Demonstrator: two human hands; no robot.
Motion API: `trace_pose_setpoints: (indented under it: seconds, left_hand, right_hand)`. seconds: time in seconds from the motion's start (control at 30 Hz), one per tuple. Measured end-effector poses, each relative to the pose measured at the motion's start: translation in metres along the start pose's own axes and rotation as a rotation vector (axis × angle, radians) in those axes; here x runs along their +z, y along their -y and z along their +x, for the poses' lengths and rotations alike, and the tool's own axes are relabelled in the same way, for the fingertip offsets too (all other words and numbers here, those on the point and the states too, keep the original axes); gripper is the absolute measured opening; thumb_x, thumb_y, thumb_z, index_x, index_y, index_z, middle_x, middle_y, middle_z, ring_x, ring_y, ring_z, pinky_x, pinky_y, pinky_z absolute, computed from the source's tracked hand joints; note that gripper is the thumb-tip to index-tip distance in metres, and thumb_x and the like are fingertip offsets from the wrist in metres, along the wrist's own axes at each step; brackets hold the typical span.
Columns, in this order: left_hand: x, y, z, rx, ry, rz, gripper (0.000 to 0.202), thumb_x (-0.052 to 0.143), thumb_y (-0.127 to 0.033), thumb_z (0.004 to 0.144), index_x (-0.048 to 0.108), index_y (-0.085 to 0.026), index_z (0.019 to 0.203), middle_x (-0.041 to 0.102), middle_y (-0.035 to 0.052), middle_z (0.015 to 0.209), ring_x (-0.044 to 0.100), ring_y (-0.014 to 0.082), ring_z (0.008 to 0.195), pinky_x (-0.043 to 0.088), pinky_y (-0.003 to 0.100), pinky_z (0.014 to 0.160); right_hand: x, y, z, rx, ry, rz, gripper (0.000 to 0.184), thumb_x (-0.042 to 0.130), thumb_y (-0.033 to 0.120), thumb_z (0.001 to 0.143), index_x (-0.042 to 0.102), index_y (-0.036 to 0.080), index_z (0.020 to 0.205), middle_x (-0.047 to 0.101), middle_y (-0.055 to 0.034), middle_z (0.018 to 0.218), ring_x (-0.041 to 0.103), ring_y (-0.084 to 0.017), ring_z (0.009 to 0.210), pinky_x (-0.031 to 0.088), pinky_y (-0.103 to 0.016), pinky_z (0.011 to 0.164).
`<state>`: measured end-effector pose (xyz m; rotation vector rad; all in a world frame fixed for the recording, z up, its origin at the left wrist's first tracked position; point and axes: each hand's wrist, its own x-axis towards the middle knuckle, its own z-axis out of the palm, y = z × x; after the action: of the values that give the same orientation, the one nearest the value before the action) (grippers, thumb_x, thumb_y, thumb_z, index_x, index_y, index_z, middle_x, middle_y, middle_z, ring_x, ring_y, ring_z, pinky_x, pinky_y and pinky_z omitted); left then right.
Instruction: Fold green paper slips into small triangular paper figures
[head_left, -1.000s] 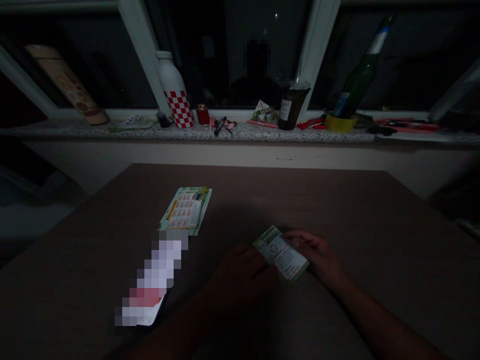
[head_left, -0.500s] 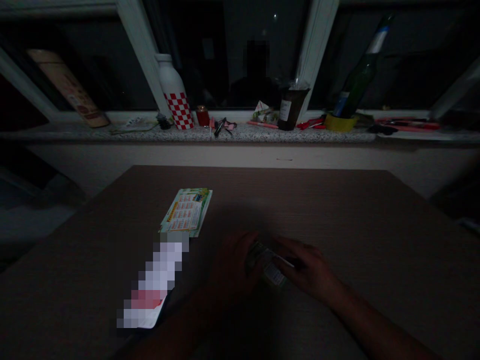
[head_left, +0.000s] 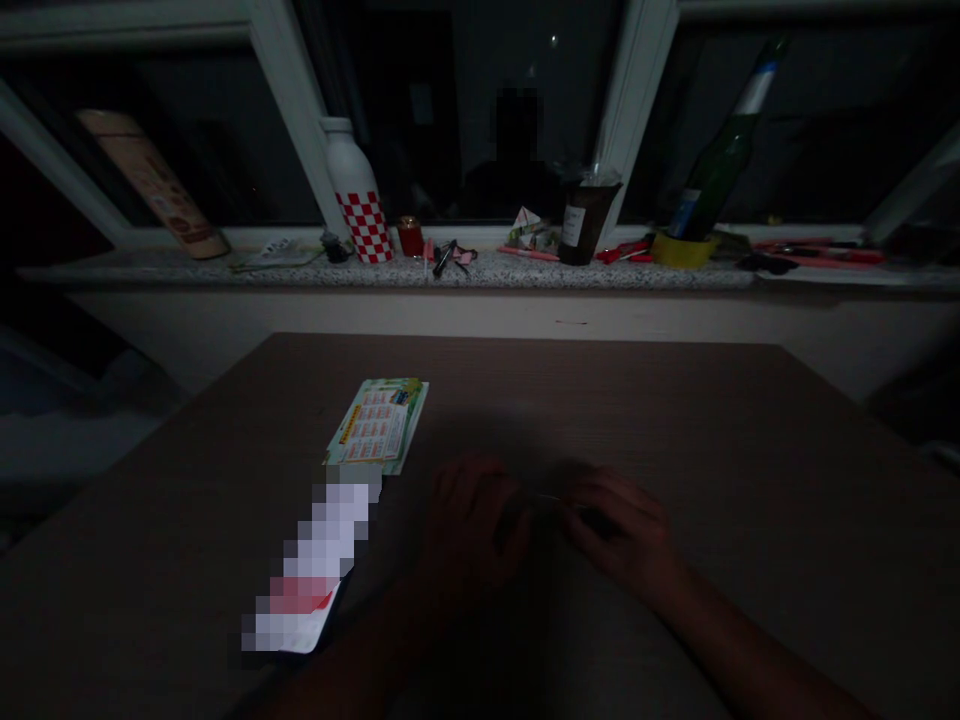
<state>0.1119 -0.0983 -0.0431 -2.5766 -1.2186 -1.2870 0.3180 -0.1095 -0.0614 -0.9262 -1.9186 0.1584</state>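
Note:
In the dim middle of the table, my left hand and my right hand face each other with bent fingers. Between their fingertips a printed card appears nearly edge-on, only a faint pale line showing. Each hand pinches one end of it; most of the card is lost in shadow. Left of my left hand lies a small stack of green-and-white printed cards with rows of red figures. Just nearer to me is a lit phone, its screen mostly blurred out, close to my left forearm.
Along the granite windowsill stand a red-checked white bottle, a tan tumbler, a small red jar, a dark cup and a green bottle in a yellow ring. The wooden table meets the wall below.
The card between my hands has tilted from showing its printed face to nearly edge-on. My right hand has shifted slightly right, widening the gap between the hands. The stack and phone stay put.

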Motion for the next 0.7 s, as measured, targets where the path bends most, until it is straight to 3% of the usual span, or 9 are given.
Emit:
trace_pose_setpoints:
  seconds: [0.27, 0.7]
  left_hand:
    - [-0.001, -0.013, 0.002, 0.034, -0.016, 0.039, 0.007, 0.058, -0.017, 0.080, 0.059, -0.019, 0.086, 0.062, 0.0080, 0.100, 0.055, 0.0242, 0.098, 0.042, 0.043, 0.087]
    - [0.004, -0.010, 0.007, 0.038, 0.001, 0.022, 0.002, 0.058, -0.017, 0.076, 0.059, -0.017, 0.078, 0.063, 0.0092, 0.098, 0.056, 0.0243, 0.095, 0.042, 0.043, 0.085]
  right_hand:
    - [0.003, 0.008, 0.003, -0.140, 0.022, -0.111, 0.023, 0.064, 0.009, 0.079, 0.060, 0.020, 0.099, 0.066, -0.0065, 0.084, 0.059, -0.020, 0.074, 0.048, -0.037, 0.067]
    - [0.011, 0.008, 0.003, -0.161, 0.035, -0.062, 0.015, 0.061, 0.013, 0.081, 0.062, 0.020, 0.095, 0.066, -0.0046, 0.081, 0.059, -0.018, 0.073, 0.048, -0.034, 0.066]
